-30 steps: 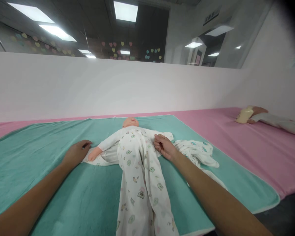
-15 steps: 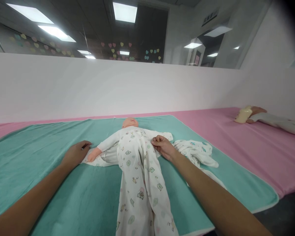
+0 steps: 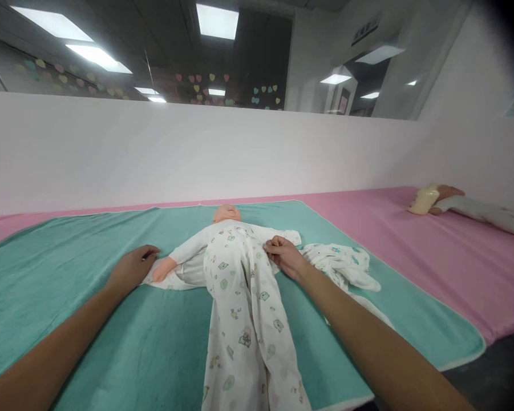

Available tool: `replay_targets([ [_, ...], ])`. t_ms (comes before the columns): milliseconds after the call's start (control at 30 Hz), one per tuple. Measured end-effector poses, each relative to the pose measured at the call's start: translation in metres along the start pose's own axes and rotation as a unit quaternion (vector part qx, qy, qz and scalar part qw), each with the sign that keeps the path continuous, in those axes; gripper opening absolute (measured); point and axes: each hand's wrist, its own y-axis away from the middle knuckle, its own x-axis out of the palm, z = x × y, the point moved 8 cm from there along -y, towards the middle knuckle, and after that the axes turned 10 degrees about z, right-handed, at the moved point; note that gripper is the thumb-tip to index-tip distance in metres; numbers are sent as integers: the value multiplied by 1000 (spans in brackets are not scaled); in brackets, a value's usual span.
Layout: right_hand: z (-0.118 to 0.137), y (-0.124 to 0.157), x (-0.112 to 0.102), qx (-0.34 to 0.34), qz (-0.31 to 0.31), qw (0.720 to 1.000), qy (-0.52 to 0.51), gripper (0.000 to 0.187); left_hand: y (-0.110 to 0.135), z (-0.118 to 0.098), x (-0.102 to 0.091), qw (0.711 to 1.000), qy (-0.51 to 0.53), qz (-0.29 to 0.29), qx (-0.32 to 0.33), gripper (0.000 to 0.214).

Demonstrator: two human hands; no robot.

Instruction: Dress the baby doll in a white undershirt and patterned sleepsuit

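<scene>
A baby doll (image 3: 226, 213) lies on its back on a teal blanket, its head toward the wall. Over its front is a white patterned baby garment (image 3: 239, 302), its two legs stretching toward me. At the garment's right edge, my right hand (image 3: 284, 254) has thumb and fingers pinched on the cloth beside the doll's chest. My left hand (image 3: 134, 267) rests beside the doll's bare hand (image 3: 164, 269), against the spread white cloth (image 3: 187, 278) under that arm. Its fingers are loosely curved, with a small gap at the thumb. The doll's other hand is hidden by its white sleeve.
Crumpled white printed clothes (image 3: 340, 262) lie right of my right hand. The teal blanket (image 3: 124, 354) covers a pink surface (image 3: 411, 245). At far right are a pale yellow bottle (image 3: 423, 201) and another clothed doll (image 3: 483, 211). A white wall (image 3: 197, 154) stands behind.
</scene>
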Motion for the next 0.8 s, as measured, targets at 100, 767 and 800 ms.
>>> replay_targets([
  [100, -2, 0, -4, -1, -10, 1000, 9, 43, 0, -2, -1, 1000, -1, -1, 1, 36],
  [767, -2, 1, -15, 5, -50, 993, 110, 48, 1, -1, -2, 1000, -2, -11, 9, 37],
  [800, -1, 1, -14, 5, -49, 993, 110, 49, 0, -1, -1, 1000, -2, -11, 12, 37],
])
